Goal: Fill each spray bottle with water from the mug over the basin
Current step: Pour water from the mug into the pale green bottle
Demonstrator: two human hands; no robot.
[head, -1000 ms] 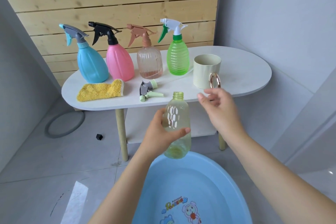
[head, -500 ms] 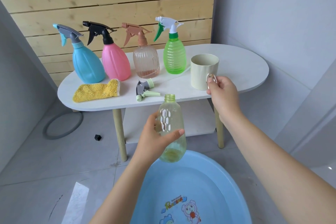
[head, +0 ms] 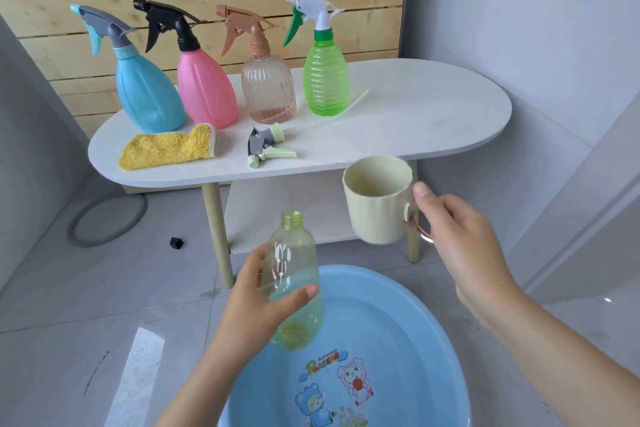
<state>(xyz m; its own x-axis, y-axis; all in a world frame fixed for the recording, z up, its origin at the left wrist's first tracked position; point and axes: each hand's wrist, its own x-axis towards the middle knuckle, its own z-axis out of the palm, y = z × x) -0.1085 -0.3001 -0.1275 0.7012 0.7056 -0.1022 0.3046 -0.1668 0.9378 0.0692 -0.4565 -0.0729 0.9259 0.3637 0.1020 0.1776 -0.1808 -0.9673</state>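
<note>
Holding the uncapped yellow-green bottle [head: 292, 283] upright over the blue basin [head: 408, 329], the left hand [head: 258, 305] wraps it; at two o'clock, the right hand [head: 460, 236] pinches the cream mug [head: 379, 199] handle.

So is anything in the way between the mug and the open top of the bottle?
Nothing visible is. The mug, held by the right hand, hangs above and right of the bottle; its uncapped mouth faces open air.

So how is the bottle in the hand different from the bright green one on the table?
The held bottle has no sprayer, so its neck is open; the green bottle wears a white sprayer. The held bottle is pale yellow-green, gripped by the left hand over the basin; the green bottle stands on the table. Both are see-through plastic.
</note>
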